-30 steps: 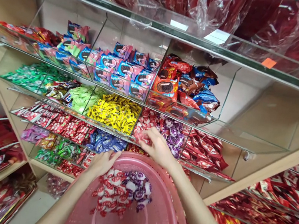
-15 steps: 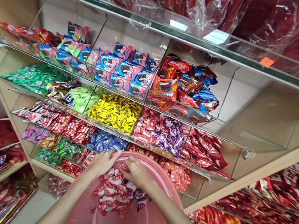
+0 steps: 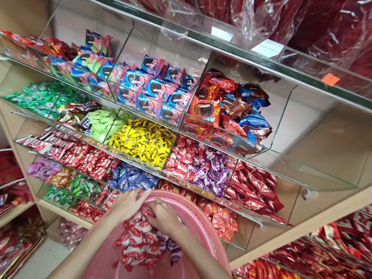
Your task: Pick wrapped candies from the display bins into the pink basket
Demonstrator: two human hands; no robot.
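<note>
A pink plastic basin (image 3: 204, 249) is in front of me, tilted, with red-and-white and purple twist-wrapped candies (image 3: 141, 240) piled against its far side. My left hand (image 3: 130, 205) is closed over the far left part of the rim. Inside the basin, my right hand (image 3: 166, 218) is on the top of the pile. Its fingers curl down around some candies, and the fingertips are partly hidden. The purple candies (image 3: 174, 252) lie just under the right wrist.
Beyond the basin rise glass-fronted shelves with yellow candies (image 3: 143, 142), red and purple candies (image 3: 199, 162), and packaged cookies (image 3: 206, 110) in separate compartments. A glass shelf edge (image 3: 188, 32) crosses above. More red packets (image 3: 320, 267) fill racks at the right.
My right hand has shifted slightly left across the candies, toward my left hand. The left hand stays on the rim, and the basin looks almost unmoved.
</note>
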